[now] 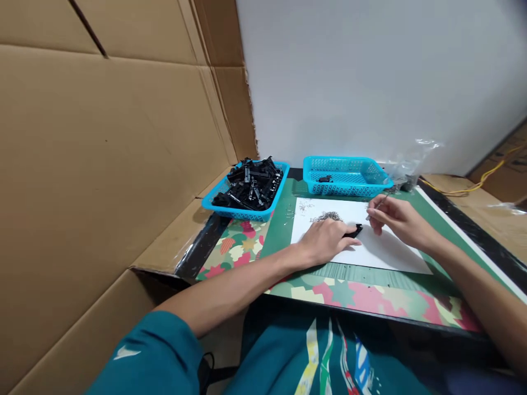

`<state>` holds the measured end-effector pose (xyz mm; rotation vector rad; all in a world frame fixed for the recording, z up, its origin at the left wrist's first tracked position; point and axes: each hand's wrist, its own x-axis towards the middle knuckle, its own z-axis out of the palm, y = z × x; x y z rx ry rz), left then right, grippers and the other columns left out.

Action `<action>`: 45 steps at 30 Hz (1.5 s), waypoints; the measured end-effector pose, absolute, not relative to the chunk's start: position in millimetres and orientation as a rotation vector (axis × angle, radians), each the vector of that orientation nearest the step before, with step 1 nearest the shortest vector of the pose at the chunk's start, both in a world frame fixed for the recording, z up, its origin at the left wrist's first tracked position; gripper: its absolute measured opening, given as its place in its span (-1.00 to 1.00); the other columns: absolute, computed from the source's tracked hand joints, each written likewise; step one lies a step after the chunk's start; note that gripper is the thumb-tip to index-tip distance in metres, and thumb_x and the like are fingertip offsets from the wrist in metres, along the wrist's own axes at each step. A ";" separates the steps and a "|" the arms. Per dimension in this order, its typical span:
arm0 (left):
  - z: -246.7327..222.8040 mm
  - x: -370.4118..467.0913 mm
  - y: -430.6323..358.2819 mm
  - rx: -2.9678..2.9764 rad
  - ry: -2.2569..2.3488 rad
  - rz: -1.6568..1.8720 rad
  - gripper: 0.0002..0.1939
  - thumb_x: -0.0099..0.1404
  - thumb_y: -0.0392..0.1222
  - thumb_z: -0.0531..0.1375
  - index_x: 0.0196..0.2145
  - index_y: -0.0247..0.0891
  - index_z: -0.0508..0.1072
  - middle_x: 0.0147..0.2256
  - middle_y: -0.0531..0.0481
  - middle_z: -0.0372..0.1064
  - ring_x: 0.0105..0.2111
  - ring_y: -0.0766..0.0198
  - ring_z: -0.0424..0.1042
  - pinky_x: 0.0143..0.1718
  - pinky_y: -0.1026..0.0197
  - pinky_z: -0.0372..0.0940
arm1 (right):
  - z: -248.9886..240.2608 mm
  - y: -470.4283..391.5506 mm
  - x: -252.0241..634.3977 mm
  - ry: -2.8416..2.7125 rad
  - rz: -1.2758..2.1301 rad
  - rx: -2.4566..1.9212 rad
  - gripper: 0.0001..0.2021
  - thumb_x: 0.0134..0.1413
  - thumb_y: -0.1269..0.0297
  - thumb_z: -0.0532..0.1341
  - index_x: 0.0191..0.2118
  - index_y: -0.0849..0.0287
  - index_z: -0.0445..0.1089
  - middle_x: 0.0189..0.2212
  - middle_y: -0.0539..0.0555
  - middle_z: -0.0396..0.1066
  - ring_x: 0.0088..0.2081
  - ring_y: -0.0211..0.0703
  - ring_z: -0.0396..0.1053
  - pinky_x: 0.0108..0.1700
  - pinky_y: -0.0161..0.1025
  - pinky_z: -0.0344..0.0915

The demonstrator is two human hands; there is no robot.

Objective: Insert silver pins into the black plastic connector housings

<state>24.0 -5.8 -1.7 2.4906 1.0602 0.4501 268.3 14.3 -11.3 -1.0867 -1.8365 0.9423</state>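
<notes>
My left hand (pixel 325 241) rests on a white sheet (pixel 387 253), its thumb and fingers closed on a small black plastic part (pixel 354 231). To the right, my right hand (pixel 393 216) is raised a little over the sheet and pinches a thin metal tool (pixel 382 201), perhaps tweezers. A pile of tiny metal pieces (pixel 330 216) lies just beyond my left fingers. More tiny pieces (pixel 305 206) are scattered at the sheet's far left corner.
A blue basket (pixel 242 213) heaped with black parts stands at the back left. Behind the sheet, another blue basket (pixel 348 191) holds one small black part (pixel 325 179). Clear plastic bag (pixel 411 162) at back right; cardboard wall (pixel 102 142) at left; yellow cord (pixel 481 180) farther right.
</notes>
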 end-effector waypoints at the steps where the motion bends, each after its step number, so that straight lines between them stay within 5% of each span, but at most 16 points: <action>1: -1.8 24.0 -5.7 2.487 1.060 0.455 -0.63 0.46 0.00 0.27 0.11 -0.19 0.63 -0.13 -0.22 0.65 -0.12 -0.07 0.63 -0.12 0.02 0.43 | -13.2 14.5 267.0 -1.859 0.926 -1.092 -0.56 0.31 -0.20 0.27 -0.31 0.12 0.36 -0.41 0.06 0.45 -0.48 -0.19 0.42 -0.36 -0.17 0.38; 8: -3.4 24.5 -4.0 2.468 1.088 0.478 -0.57 0.48 0.03 0.25 0.18 -0.20 0.59 -0.07 -0.23 0.64 -0.08 -0.08 0.62 -0.09 0.02 0.42 | -18.7 16.1 262.0 -2.047 0.784 -1.161 -0.61 0.43 -0.14 0.13 -0.28 0.07 0.31 -0.53 -0.02 0.37 -0.52 -0.16 0.31 -0.38 -0.16 0.24; 29: -7.7 25.4 1.8 2.404 1.064 0.527 -0.61 0.43 0.02 0.32 0.12 -0.19 0.64 -0.06 -0.22 0.64 -0.05 -0.05 0.63 -0.03 -0.01 0.46 | -20.8 17.7 257.9 -2.061 0.685 -1.251 -0.73 0.34 0.04 0.22 -0.34 0.06 0.30 -0.59 0.00 0.43 -0.56 -0.13 0.35 -0.42 -0.16 0.22; 34: -4.4 24.2 0.2 2.313 1.065 0.551 -0.59 0.44 0.01 0.30 0.14 -0.23 0.61 -0.05 -0.21 0.64 -0.03 -0.05 0.62 0.01 -0.02 0.46 | -17.8 18.6 257.2 -1.956 0.797 -1.198 -0.67 0.33 -0.05 0.25 -0.33 0.08 0.33 -0.57 0.00 0.42 -0.54 -0.16 0.33 -0.41 -0.16 0.23; 39: -4.6 22.9 4.0 2.173 1.023 0.942 -0.63 0.52 -0.04 0.18 0.16 -0.22 0.56 0.14 -0.15 0.56 0.08 0.04 0.55 0.09 0.02 0.42 | -12.3 23.3 260.0 -1.497 1.090 -1.107 -0.56 0.18 -0.19 0.36 -0.32 0.08 0.28 -0.58 -0.03 0.40 -0.58 -0.22 0.31 -0.49 -0.22 0.19; 45: -5.4 17.6 18.6 1.890 0.994 1.157 -0.63 0.52 0.00 0.15 0.09 -0.24 0.57 0.04 -0.13 0.57 -0.31 0.27 0.53 -0.28 0.21 0.43 | -9.9 23.7 260.2 -1.263 1.430 -1.036 -0.58 0.07 -0.07 0.44 -0.27 0.10 0.30 -0.48 0.02 0.45 -0.50 -0.19 0.39 -0.43 -0.20 0.32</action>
